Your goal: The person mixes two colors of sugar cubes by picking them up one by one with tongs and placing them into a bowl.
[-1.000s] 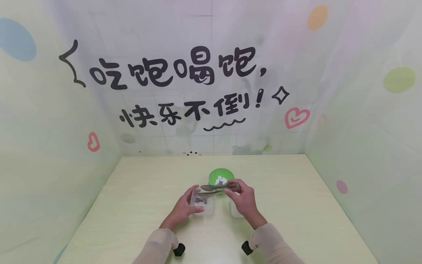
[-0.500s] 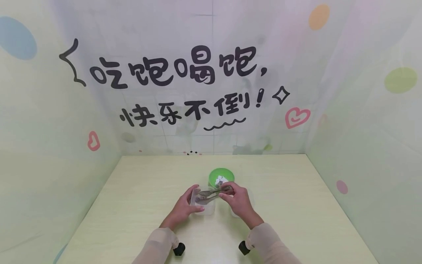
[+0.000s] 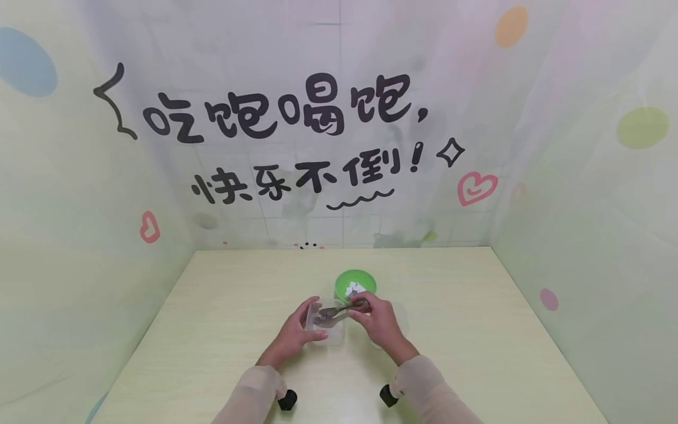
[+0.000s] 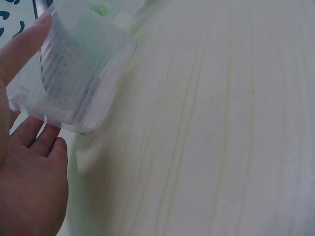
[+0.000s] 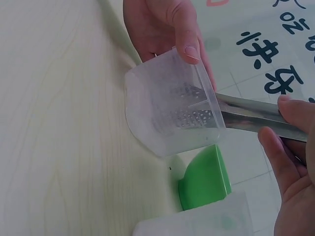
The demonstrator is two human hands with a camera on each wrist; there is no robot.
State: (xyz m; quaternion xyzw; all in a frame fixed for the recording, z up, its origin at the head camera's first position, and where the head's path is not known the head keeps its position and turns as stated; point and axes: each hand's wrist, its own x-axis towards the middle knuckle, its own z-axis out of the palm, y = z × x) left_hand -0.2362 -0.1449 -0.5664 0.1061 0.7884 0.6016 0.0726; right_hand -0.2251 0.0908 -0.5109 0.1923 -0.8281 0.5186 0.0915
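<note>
My left hand (image 3: 293, 333) holds a clear plastic container (image 5: 162, 115), thumb on one side and fingers on the other. The container is also in the left wrist view. My right hand (image 3: 384, 324) grips metal tongs (image 5: 248, 115), whose perforated tips reach inside the container and show through its wall in the right wrist view. The tips overlap the small greyish cubes in the container, so those are mostly hidden. Behind both hands stands a green bowl (image 3: 343, 280) with white cubes (image 3: 352, 288) and a greyish one in it.
A second clear container (image 5: 197, 222) stands to the right of the first, partly behind my right hand in the head view. Everything rests on a pale wood-grain table (image 3: 238, 294). Printed walls enclose the back and sides.
My right hand has moved left and slightly down, bringing the tongs from above the container into it. The tong arms have come closer together. My left hand and its container have stayed in place.
</note>
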